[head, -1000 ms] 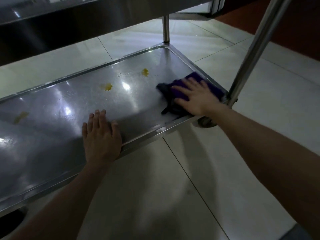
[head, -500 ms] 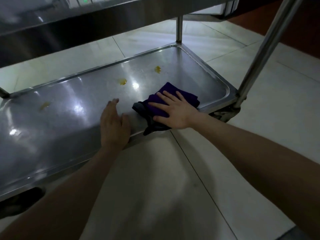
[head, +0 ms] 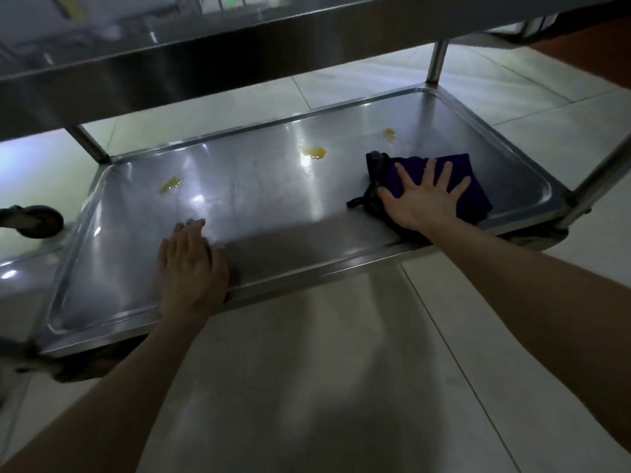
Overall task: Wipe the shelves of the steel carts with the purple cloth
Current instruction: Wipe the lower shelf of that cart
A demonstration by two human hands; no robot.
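Observation:
The steel cart's bottom shelf (head: 273,206) lies low in front of me, a shiny tray with a raised rim. The purple cloth (head: 461,175) lies bunched on its right part, near the front rim. My right hand (head: 423,196) presses flat on the cloth with fingers spread. My left hand (head: 191,264) rests flat on the shelf's front rim, left of centre, fingers straight. Three yellow stains mark the steel: one at the left (head: 170,184), one in the middle (head: 316,152), one further right (head: 390,133), just beyond the cloth.
The shelf above (head: 170,46) overhangs the back of the tray. Upright steel posts stand at the back right (head: 437,59), front right (head: 597,179) and back left (head: 88,141). A caster wheel (head: 30,221) shows at the far left. Pale floor tiles surround the cart.
My right hand slid the cloth left along the front rim, then back toward the right end and a little further in. My left hand stayed on the front rim; the view shifted.

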